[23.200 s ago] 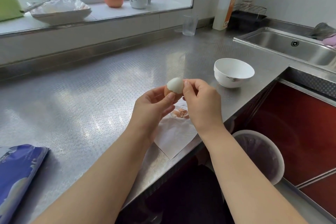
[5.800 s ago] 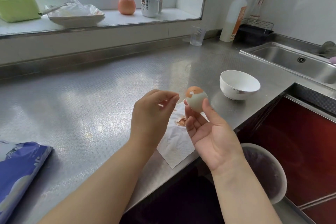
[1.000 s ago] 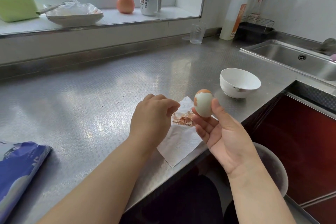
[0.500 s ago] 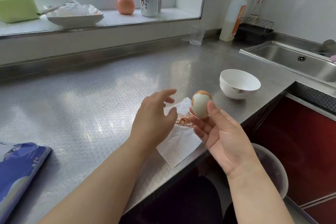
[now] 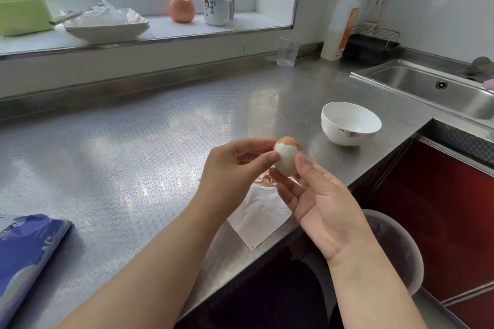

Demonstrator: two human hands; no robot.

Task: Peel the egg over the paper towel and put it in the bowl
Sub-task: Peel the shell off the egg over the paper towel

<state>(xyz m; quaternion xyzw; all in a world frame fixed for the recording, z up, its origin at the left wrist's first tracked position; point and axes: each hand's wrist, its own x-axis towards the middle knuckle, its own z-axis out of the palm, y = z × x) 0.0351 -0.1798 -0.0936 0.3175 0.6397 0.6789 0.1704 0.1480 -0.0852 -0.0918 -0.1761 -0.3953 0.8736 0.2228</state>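
The left hand (image 5: 235,165) pinches its thumb and forefinger against the left side of the egg (image 5: 287,156). The right hand (image 5: 318,200) clamps its fingers (image 5: 283,181) around the egg, white below a brown shell cap, above the paper towel (image 5: 260,216) and shell fragments (image 5: 266,180). The white bowl (image 5: 350,123) stands apart on the steel table (image 5: 133,141), farther right.

Half-peeled egg (image 5: 287,157) between both hands, above shell-strewn paper towel (image 5: 263,212), near bowl (image 5: 350,123).

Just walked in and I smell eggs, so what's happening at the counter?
A person is peeling a boiled egg. The right hand holds it above the paper towel, where shell bits lie. The left hand pinches at it. A brown shell cap remains on top. The white bowl is empty.
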